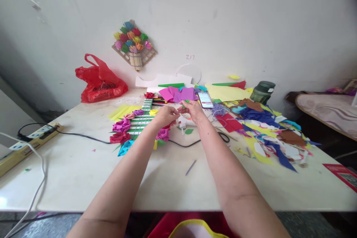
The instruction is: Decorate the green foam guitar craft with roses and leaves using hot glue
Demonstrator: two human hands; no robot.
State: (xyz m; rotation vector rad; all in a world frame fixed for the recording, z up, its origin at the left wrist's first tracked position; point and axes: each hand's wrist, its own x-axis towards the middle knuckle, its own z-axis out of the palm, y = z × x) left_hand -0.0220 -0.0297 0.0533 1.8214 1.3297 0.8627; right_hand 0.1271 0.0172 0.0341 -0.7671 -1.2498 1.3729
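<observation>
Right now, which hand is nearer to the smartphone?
Right. The right hand is just left of the smartphone; the left hand is farther away, beyond the right hand.

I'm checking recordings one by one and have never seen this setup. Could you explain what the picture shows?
There is no machine here, just a person's two bare hands. The single picture comes from a camera worn on their head, looking forward and down. The right hand holds a small green piece; the left hand is close by, but I can't tell whether it holds anything. On the table lie a green-and-white craft with paper flowers, a glue gun, a phone and paper scraps.
</observation>
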